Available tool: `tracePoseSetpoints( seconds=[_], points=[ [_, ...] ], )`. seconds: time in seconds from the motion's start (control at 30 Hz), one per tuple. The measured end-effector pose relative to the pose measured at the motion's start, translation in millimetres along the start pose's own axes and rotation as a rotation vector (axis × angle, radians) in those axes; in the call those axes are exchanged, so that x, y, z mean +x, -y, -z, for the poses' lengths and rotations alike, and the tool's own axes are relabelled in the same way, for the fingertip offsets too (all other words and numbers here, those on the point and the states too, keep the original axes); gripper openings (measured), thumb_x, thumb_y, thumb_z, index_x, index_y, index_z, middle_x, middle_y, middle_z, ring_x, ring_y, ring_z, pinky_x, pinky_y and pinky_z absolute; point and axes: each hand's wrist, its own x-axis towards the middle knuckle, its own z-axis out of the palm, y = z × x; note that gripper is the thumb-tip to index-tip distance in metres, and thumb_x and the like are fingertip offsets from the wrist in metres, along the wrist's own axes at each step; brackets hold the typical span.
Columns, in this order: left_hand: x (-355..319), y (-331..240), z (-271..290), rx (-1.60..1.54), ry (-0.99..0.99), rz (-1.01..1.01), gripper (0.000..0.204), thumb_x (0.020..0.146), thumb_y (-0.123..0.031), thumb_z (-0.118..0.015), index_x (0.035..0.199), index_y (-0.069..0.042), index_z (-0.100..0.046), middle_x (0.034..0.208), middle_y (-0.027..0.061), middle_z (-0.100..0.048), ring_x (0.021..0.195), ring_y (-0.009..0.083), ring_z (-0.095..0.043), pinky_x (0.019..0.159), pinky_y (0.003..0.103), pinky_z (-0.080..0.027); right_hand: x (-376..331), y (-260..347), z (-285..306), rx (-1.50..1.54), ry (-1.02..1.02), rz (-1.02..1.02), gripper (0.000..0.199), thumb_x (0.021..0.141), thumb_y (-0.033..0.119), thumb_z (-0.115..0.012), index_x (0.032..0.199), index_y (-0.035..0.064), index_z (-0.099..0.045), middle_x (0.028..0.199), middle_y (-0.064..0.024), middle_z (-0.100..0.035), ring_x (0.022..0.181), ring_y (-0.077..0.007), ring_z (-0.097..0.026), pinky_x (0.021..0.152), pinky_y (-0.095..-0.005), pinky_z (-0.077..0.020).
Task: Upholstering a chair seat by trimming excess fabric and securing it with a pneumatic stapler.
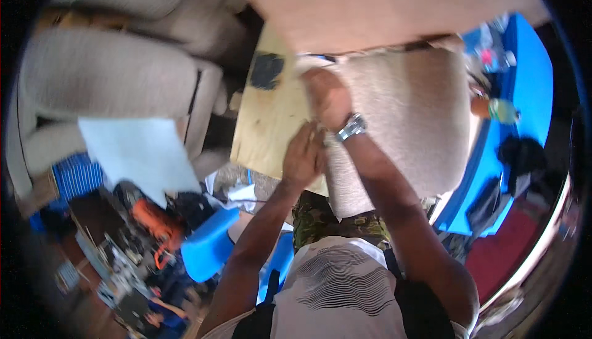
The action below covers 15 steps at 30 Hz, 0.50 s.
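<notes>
A beige upholstered cushion piece (pixel 407 123) lies in front of me, its left side over a pale wooden board (pixel 262 129). My left hand (pixel 303 155) is at the cushion's left edge, fingers together and seemingly closed on the fabric there. Higher up, my right hand (pixel 330 97) rests over the far left corner of the same piece; a metal watch (pixel 352 127) is on that wrist. Motion smears the right fingers, so their grip is hidden. A dark patch (pixel 267 71) marks the board left of my right hand.
A large tan panel (pixel 394 6) stands beyond the cushion. To the right is a blue plastic surface (pixel 531 74) with a bottle of orange liquid (pixel 493 110). Beige sofa parts (pixel 114 77) stand left, with a white sheet (pixel 135 151). A blue chair (pixel 209 243) and clutter are lower left.
</notes>
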Motion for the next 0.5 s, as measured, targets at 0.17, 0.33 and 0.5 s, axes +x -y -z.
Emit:
tracePoseSetpoints(
  seconds=[0.17, 0.33, 0.5],
  points=[
    [98.9, -0.9, -47.8, 0.123, -0.234, -0.008, 0.077, 0.08, -0.036, -0.077, 0.137, 0.003, -0.042, 0.142, 0.0291, -0.043, 0.132, 0.0432, -0.043, 0.112, 0.049, -0.032, -113.6, 17.1, 111.7, 0.065, 0.068, -0.178, 0.033, 0.087, 0.013, -0.066, 0.12, 0.0067, -0.064, 0.119, -0.016, -0.065, 0.112, -0.0337, -0.062, 0.097, -0.0448, -0.05],
    [144.9, -28.2, -54.7, -0.287, -0.262, 0.623, 0.09, 0.069, -0.03, -0.09, 0.132, 0.012, -0.041, 0.134, 0.0258, -0.051, 0.123, 0.0344, -0.052, 0.107, 0.04, -0.04, -253.7, 4.5, 172.7, -0.1, 0.39, -0.387, 0.053, 0.096, 0.036, -0.054, 0.141, 0.0087, -0.05, 0.149, -0.0129, -0.046, 0.142, -0.0312, -0.039, 0.116, -0.0532, -0.028],
    [179.0, 6.8, -79.8, -0.023, -0.329, 0.524, 0.091, 0.073, -0.027, -0.087, 0.138, 0.011, -0.035, 0.124, 0.0225, -0.06, 0.112, 0.0279, -0.061, 0.099, 0.036, -0.047, -236.0, -29.1, 153.2, -0.108, 0.503, -0.351, 0.066, 0.099, 0.046, -0.042, 0.153, 0.0082, -0.032, 0.16, -0.0112, -0.03, 0.15, -0.0264, -0.023, 0.122, -0.0515, -0.0103]
  ],
)
